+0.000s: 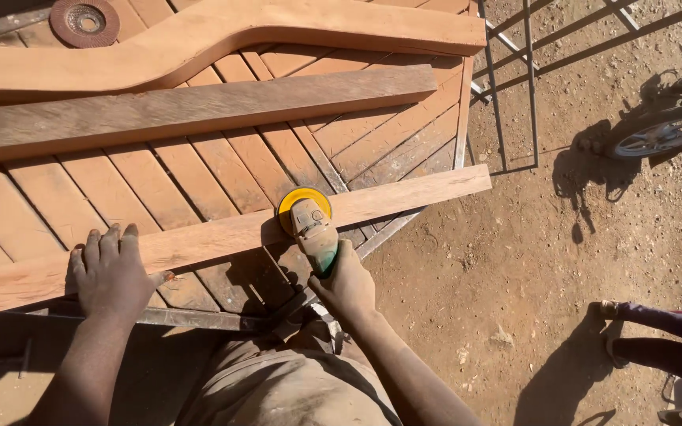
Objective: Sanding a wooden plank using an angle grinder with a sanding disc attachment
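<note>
Sanding looked underway: right hand had its fingers closed around the angle grinder, disc on the long plank lying across the slatted tabletop; left hand pressed flat, open, steadying it

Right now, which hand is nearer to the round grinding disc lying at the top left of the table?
Left. The left hand presses on the long plank, below the grinding disc. The right hand grips the angle grinder farther right, so farther away.
</note>
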